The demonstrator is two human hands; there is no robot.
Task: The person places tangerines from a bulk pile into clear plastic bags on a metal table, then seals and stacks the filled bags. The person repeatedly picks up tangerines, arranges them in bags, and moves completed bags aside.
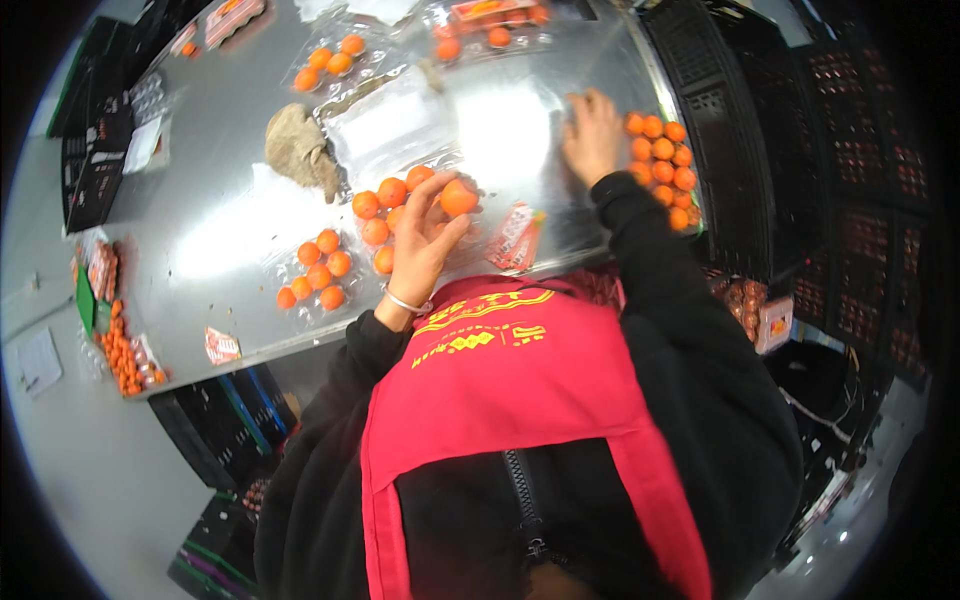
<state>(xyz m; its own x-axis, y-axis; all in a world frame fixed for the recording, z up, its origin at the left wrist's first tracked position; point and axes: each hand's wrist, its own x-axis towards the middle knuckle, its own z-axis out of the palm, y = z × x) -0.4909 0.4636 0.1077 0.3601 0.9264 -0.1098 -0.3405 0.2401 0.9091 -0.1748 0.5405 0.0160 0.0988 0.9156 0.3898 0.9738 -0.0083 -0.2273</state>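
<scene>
Between the thumb and fingers of my left hand (424, 236) is an orange citrus fruit (458, 198). The hand is above a clear plastic tray whose cells hold several oranges (391, 192). My right hand (594, 135), fingers apart and holding nothing, is over the steel table (553, 202), just left of a block of oranges (662, 150) at the table's right edge. Red and white printed cards (516, 238) lie between the hands, near the front edge. Another clear tray with oranges (319, 276) sits left of my left hand.
A brown-grey cloth (298, 146) and a stack of clear plastic trays (394, 120) lie farther back. More oranges in clear packs (339, 63) are near the far side. Black plastic crates (739, 142) stand on the right, with others (97, 165) on the left. Small orange fruits (122, 352) fill the left corner.
</scene>
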